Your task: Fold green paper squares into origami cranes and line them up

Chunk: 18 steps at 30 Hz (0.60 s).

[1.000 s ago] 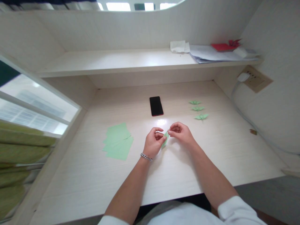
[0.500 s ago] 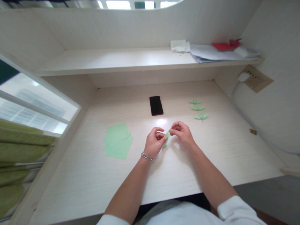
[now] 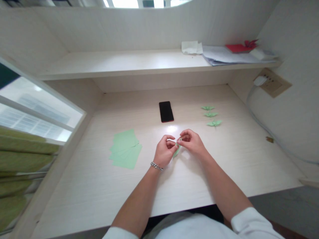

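Between my hands is a small folded piece of green paper [image 3: 176,152], held just above the desk. My left hand [image 3: 164,151], with a chain bracelet at its wrist, pinches the paper's left side between thumb and fingers. From the right, my right hand [image 3: 191,141] grips the upper end with thumb and fingertips, which partly hide the paper. Three folded green paper cranes [image 3: 210,115] lie in a column to the right, beyond my right hand. Several loose green paper sheets [image 3: 126,151] overlap in a fan left of my left hand.
A black phone [image 3: 166,112] lies on the desk [image 3: 99,196] beyond my hands. Above the back runs a shelf [image 3: 112,63] with papers [image 3: 224,56] and a red folded paper piece [image 3: 250,44]. At right, a plug and cable [image 3: 259,122] hang from a wall socket [image 3: 276,84].
My right hand's thumb and fingertips have shifted slightly left and closer to my left thumb, covering more of the folded paper. The left hand has hardly moved.
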### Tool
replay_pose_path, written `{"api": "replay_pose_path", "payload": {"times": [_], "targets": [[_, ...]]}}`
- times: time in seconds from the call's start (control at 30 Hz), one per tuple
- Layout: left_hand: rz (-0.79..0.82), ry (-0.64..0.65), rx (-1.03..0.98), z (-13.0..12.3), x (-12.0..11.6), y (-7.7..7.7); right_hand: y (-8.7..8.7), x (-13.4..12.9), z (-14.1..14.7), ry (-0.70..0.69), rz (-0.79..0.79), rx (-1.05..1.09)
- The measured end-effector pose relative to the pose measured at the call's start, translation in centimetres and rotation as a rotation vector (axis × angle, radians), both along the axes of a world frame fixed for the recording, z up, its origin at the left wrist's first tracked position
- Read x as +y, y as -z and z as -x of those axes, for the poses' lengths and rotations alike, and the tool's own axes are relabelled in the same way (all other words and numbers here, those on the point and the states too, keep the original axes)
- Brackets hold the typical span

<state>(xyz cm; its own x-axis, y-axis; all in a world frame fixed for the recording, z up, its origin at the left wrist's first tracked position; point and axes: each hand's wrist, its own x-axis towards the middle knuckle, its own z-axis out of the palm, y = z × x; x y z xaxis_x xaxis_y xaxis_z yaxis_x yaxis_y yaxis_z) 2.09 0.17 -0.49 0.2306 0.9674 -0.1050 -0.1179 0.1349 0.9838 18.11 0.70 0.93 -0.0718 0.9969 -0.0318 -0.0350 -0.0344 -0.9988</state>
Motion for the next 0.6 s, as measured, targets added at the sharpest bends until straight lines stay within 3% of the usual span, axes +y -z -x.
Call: {"api": "replay_pose_path", "payload": {"times": [0.33,0.6], "targets": [[0.016,0.017,0.014,-0.11,-0.15,-0.33,0.02,0.14,-0.34,0.06,0.071,-0.018],[0.054,0.036,-0.001,-0.21,-0.28,-0.63,0.34,0.43,-0.5,0.049,0.078,0.094]]}}
